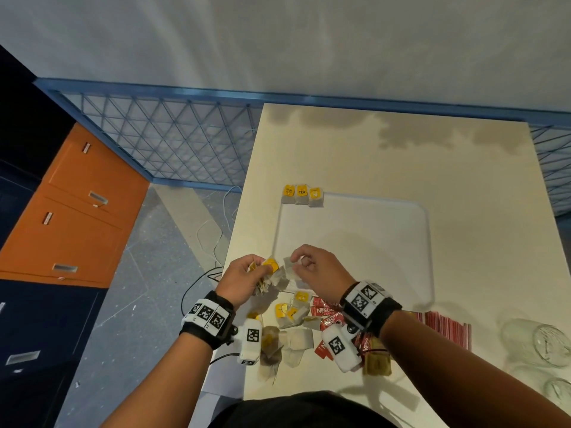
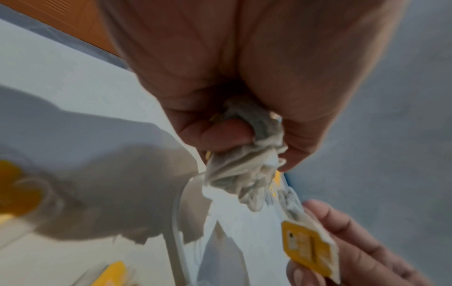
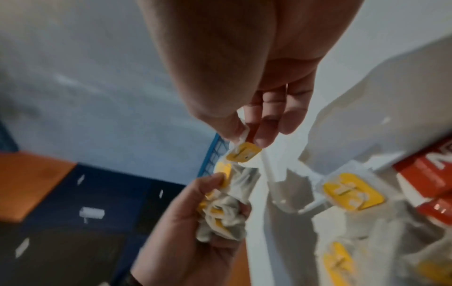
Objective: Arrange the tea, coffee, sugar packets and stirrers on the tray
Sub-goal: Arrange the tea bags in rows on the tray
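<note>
My left hand grips a crumpled bunch of tea bags with yellow tags, held above the tray's near left corner. My right hand pinches a single tea bag by its top, between thumb and fingertips; its yellow tag shows in the right wrist view. The white tray lies on the cream table, and three tea bags sit in a row at its far left corner. Loose tea bags, red coffee sachets and red stirrers lie on the table near me.
Clear glasses stand at the table's right near edge. An orange and dark blue drawer cabinet stands on the left. A blue wire fence runs behind the table. Cables trail on the floor by the table's left edge.
</note>
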